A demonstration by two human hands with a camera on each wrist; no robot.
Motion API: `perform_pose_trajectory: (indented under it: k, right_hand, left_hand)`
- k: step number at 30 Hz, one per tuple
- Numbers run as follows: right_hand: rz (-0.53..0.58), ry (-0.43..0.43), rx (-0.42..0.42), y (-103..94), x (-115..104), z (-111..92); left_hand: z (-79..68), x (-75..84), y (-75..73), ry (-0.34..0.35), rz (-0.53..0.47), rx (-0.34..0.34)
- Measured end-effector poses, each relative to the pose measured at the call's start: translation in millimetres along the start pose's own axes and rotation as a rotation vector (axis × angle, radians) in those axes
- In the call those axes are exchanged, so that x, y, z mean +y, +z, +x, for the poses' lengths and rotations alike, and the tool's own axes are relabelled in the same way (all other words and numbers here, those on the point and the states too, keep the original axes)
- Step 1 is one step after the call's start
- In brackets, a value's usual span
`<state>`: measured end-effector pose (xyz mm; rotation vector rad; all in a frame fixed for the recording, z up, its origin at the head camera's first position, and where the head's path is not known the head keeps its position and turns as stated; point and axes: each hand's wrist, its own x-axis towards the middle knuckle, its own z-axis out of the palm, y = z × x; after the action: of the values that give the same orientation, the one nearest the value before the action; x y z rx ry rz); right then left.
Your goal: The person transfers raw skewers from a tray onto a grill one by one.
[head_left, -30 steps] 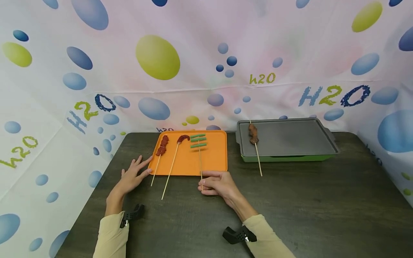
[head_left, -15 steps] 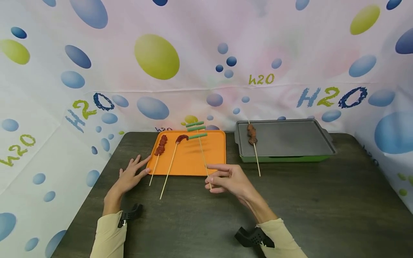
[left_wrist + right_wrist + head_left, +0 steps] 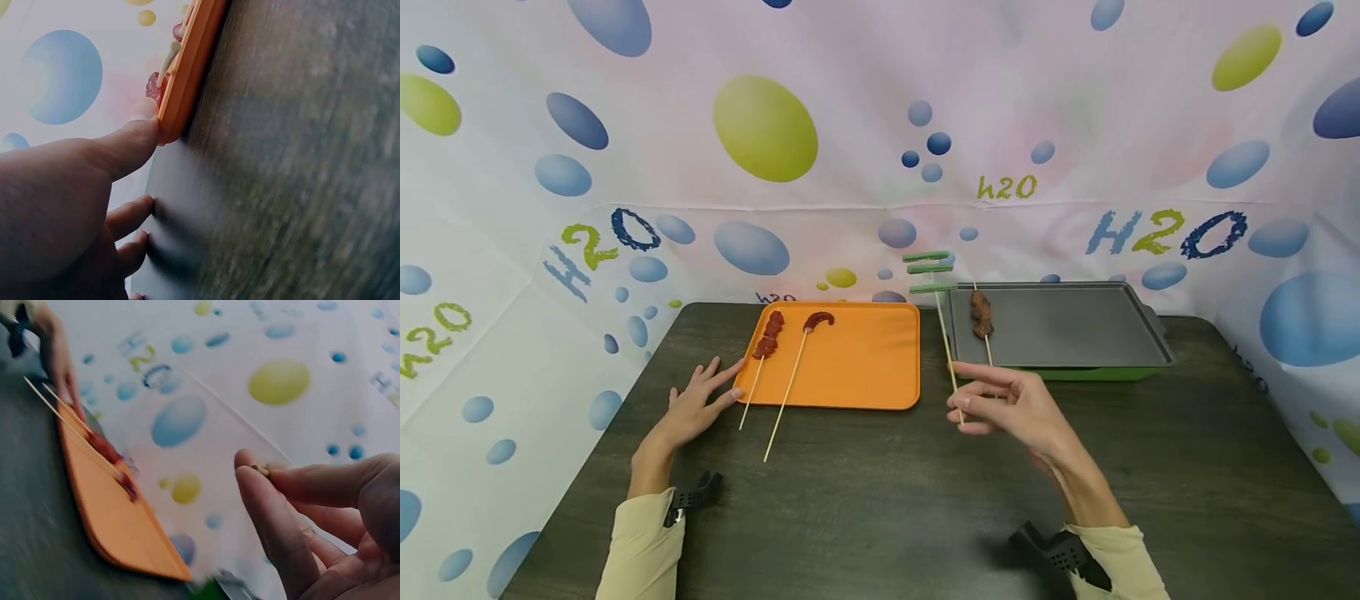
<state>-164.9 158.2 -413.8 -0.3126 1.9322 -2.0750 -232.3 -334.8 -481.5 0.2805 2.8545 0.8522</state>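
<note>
My right hand (image 3: 1007,408) pinches the lower end of a wooden skewer threaded with several green bean pieces (image 3: 931,268). The green pieces are raised in the gap between the orange tray (image 3: 880,358) and the grey grill plate (image 3: 1075,325), overlapping the plate's left edge in the head view. My left hand (image 3: 692,408) has its fingers spread, with thumb and fingertips at the tray's left edge. In the left wrist view the thumb (image 3: 134,137) presses the tray's corner. On the tray lie a red meat skewer (image 3: 769,335) and a skewer with a curled red tentacle (image 3: 817,321).
A brown meat skewer (image 3: 981,312) lies on the left part of the grill plate, its stick pointing toward me and partly behind my right hand. Under the plate is a green base (image 3: 1090,374). A patterned cloth (image 3: 865,125) hangs behind the dark table (image 3: 850,500).
My right hand has lifted the green bean skewer off the tray and carried it right, toward the grill plate. My left hand stays at the tray's edge.
</note>
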Motion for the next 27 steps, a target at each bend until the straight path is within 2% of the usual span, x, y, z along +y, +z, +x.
perform_pose_trajectory:
  k: [9, 17, 27]
  right_hand:
    - [-0.068, -0.010, 0.100, -43.7, -7, -11]
    - [-0.062, -0.015, 0.150, -71.4, -1, -19]
    - [-0.053, 0.046, 0.204, -95.4, 9, -24]
  left_hand:
    - [1.0, 0.0, -1.7, -0.006, -0.008, -0.010]
    - [1.0, 0.4, -1.8, -0.009, -0.011, -0.015]
    - [-0.6, 1.3, -3.1, -0.011, -0.012, -0.013]
